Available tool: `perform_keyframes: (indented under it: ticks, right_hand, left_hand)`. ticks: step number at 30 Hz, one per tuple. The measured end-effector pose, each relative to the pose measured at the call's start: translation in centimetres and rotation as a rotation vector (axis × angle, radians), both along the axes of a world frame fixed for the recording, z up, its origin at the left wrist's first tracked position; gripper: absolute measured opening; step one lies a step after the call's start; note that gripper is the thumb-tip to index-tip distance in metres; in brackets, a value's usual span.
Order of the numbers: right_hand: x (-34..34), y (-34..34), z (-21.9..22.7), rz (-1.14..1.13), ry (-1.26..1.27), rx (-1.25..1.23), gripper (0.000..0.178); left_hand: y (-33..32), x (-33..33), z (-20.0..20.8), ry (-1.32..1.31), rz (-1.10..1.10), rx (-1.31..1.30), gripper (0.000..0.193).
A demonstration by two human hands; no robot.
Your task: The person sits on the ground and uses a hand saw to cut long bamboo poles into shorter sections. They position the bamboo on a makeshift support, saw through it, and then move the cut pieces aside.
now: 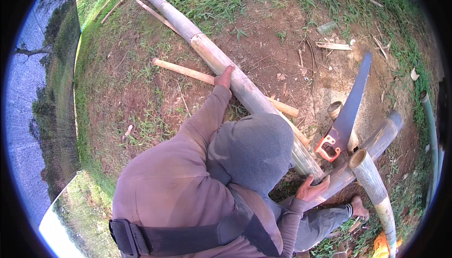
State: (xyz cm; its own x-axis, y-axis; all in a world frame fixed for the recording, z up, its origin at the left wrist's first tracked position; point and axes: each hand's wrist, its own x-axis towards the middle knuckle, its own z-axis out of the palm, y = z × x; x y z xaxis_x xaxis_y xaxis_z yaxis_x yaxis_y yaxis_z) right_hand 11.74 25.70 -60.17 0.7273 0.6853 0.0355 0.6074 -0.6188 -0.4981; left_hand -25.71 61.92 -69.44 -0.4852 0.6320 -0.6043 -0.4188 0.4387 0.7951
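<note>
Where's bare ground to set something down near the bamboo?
Free: dirt right of the long bamboo pole, above the saw; grass left of the left hand. Crowded: crossed poles by the right hand.

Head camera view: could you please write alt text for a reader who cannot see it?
A hooded person bends over a long bamboo pole, left hand on its middle, right hand at its near end. An orange-handled handsaw rests among crossed poles beside it.
</note>
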Motion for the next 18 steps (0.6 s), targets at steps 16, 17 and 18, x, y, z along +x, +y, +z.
perform_keyframes:
  ticks: [16,17,18]
  right_hand:
    - [5.4,-0.8,3.1,-0.299,0.104,0.272,0.05]
    - [6.6,-0.6,2.9,-0.288,0.11,0.296,0.05]
    - [7.9,0.2,2.7,-0.257,0.125,0.318,0.051]
  left_hand:
    - [-5.2,0.0,5.4,-0.434,0.013,0.201,0.079]
    - [-5.0,0.6,5.2,-0.432,0.003,0.197,0.08]
    - [-5.2,0.6,5.5,-0.424,0.013,0.198,0.081]
